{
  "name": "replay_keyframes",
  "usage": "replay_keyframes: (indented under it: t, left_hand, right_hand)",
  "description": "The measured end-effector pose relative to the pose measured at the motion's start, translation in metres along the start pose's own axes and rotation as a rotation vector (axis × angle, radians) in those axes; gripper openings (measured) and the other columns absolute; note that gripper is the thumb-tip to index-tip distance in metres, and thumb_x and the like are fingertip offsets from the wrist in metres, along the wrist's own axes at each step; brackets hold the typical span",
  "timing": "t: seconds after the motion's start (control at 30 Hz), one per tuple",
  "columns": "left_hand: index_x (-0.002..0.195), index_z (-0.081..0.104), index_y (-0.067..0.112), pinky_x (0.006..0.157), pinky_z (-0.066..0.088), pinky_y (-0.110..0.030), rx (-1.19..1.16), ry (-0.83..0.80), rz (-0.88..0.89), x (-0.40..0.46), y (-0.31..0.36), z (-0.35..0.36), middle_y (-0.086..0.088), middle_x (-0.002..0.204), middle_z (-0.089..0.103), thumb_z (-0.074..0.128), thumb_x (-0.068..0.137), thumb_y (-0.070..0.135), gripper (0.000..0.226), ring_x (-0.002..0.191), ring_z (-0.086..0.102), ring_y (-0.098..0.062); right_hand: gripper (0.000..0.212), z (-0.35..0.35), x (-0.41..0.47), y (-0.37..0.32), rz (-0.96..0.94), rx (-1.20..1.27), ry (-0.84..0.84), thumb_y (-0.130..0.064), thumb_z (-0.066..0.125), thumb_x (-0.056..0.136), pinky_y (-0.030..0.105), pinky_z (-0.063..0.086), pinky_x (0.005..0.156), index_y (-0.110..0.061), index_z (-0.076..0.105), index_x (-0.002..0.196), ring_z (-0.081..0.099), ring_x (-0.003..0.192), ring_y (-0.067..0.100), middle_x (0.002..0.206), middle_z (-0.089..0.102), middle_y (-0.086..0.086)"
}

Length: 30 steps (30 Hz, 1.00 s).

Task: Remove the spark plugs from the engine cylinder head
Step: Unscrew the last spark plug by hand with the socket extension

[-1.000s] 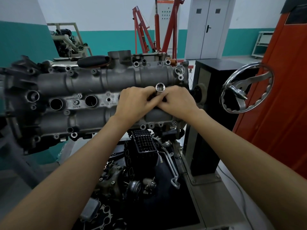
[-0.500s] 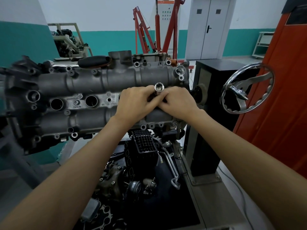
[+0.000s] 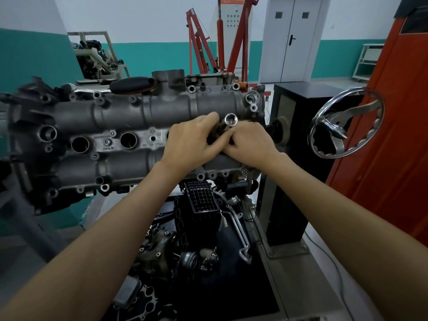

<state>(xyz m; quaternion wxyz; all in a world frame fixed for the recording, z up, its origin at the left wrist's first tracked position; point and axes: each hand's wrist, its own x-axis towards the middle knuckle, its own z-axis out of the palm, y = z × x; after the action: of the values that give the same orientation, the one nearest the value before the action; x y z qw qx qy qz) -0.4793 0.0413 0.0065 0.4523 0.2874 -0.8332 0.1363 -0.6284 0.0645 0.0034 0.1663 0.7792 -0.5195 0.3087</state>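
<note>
both hands (image 3: 192, 144) (image 3: 249, 143) pinching steel socket (image 3: 228, 123) at rightmost well of head (image 3: 139, 117).
rigid, slick, light; best gripped low on shaft; plug probably inside, unseen, ceramic brittle.

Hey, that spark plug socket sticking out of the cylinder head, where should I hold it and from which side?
Grip the bare shank of the spark plug socket just below its open chrome mouth, coming from both sides, as the left hand and right hand do. It stands out of the cylinder head towards the camera, and only that short round end shows above the fingers, so a pinch around it probably turns best.
</note>
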Motion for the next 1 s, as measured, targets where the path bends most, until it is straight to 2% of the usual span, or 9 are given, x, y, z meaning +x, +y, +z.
replay_keyframes:
  t: [0.17, 0.27, 0.37, 0.5, 0.63, 0.73, 0.8, 0.9, 1.0]
  left_hand:
    - [0.080, 0.057, 0.011, 0.046, 0.029, -0.023, -0.025, 0.038, 0.008, -0.0006, 0.0013, 0.0010, 0.000, 0.067, 0.057, 0.048, 0.087, 0.032, 0.024, 0.053, 0.053, -0.019]
    - [0.073, 0.062, 0.011, 0.046, 0.031, -0.025, -0.006, 0.027, -0.015, -0.0009, -0.0010, 0.0022, -0.001, 0.060, 0.060, 0.046, 0.088, 0.043, 0.039, 0.052, 0.055, -0.020]
    - [0.075, 0.059, 0.008, 0.046, 0.039, -0.034, -0.003, 0.004, -0.001, -0.0005, -0.0015, 0.0014, -0.001, 0.065, 0.059, 0.039, 0.088, 0.051, 0.049, 0.057, 0.056, -0.021]
    - [0.086, 0.055, 0.007, 0.044, 0.042, -0.034, -0.036, 0.010, 0.026, -0.0003, 0.0015, 0.0003, -0.003, 0.078, 0.059, 0.040, 0.085, 0.040, 0.037, 0.059, 0.056, -0.023]
    - [0.077, 0.059, 0.007, 0.044, 0.032, -0.026, 0.009, 0.026, 0.007, -0.0008, 0.0001, 0.0012, -0.004, 0.065, 0.059, 0.045, 0.087, 0.036, 0.034, 0.052, 0.056, -0.026]
    - [0.071, 0.063, 0.008, 0.044, 0.031, -0.027, 0.006, 0.020, -0.016, -0.0007, -0.0013, 0.0006, -0.003, 0.055, 0.058, 0.042, 0.088, 0.044, 0.045, 0.050, 0.056, -0.024]
    - [0.074, 0.061, 0.007, 0.045, 0.038, -0.033, -0.017, 0.000, -0.010, -0.0009, -0.0007, -0.0003, -0.003, 0.061, 0.059, 0.038, 0.087, 0.048, 0.049, 0.054, 0.056, -0.022]
    - [0.085, 0.056, 0.004, 0.047, 0.044, -0.040, -0.057, -0.005, 0.018, -0.0008, 0.0020, -0.0017, -0.005, 0.076, 0.058, 0.038, 0.085, 0.041, 0.041, 0.059, 0.055, -0.024]
    - [0.082, 0.053, 0.005, 0.042, 0.040, -0.034, -0.046, 0.009, 0.028, 0.0000, 0.0031, -0.0017, -0.005, 0.074, 0.054, 0.042, 0.086, 0.036, 0.033, 0.054, 0.050, -0.024]
  right_hand:
    - [0.038, 0.0015, 0.0028, 0.0002, 0.046, -0.031, -0.010, -0.041, 0.044, 0.082, 0.033, 0.043, 0.052, -0.008, 0.050, 0.101, 0.058, 0.061, 0.022, 0.068, 0.057, -0.002]
    - [0.033, 0.0038, 0.0031, 0.0039, 0.031, -0.069, -0.008, -0.043, 0.045, 0.084, 0.027, 0.033, 0.054, -0.013, 0.058, 0.087, 0.059, 0.065, 0.020, 0.069, 0.062, 0.000]
    - [0.027, 0.0014, 0.0012, 0.0026, -0.001, -0.029, 0.007, -0.039, 0.038, 0.084, 0.027, 0.028, 0.052, -0.017, 0.049, 0.073, 0.051, 0.058, 0.021, 0.062, 0.055, 0.000]
    - [0.020, -0.0002, 0.0025, 0.0010, 0.031, -0.019, -0.042, -0.035, 0.041, 0.080, 0.027, 0.029, 0.045, -0.015, 0.039, 0.077, 0.046, 0.055, 0.017, 0.057, 0.036, -0.014]
    - [0.034, 0.0014, 0.0041, 0.0016, 0.057, -0.021, -0.032, -0.039, 0.046, 0.082, 0.033, 0.045, 0.055, -0.009, 0.052, 0.099, 0.058, 0.063, 0.020, 0.070, 0.060, -0.001]
    - [0.031, 0.0018, 0.0033, 0.0032, 0.044, -0.043, -0.024, -0.042, 0.046, 0.083, 0.028, 0.037, 0.054, -0.014, 0.057, 0.081, 0.056, 0.063, 0.018, 0.067, 0.061, -0.002]
    - [0.025, 0.0002, 0.0021, 0.0019, 0.031, -0.016, -0.019, -0.039, 0.041, 0.082, 0.027, 0.030, 0.052, -0.019, 0.045, 0.069, 0.048, 0.057, 0.017, 0.061, 0.051, -0.005]
    - [0.016, -0.0009, 0.0024, 0.0005, 0.008, -0.035, -0.046, -0.035, 0.039, 0.080, 0.026, 0.027, 0.050, -0.021, 0.038, 0.073, 0.045, 0.056, 0.017, 0.061, 0.040, -0.009]
    - [0.023, 0.0019, 0.0033, 0.0025, 0.051, -0.041, -0.039, -0.036, 0.041, 0.081, 0.028, 0.033, 0.049, -0.013, 0.044, 0.082, 0.052, 0.058, 0.019, 0.063, 0.044, -0.009]
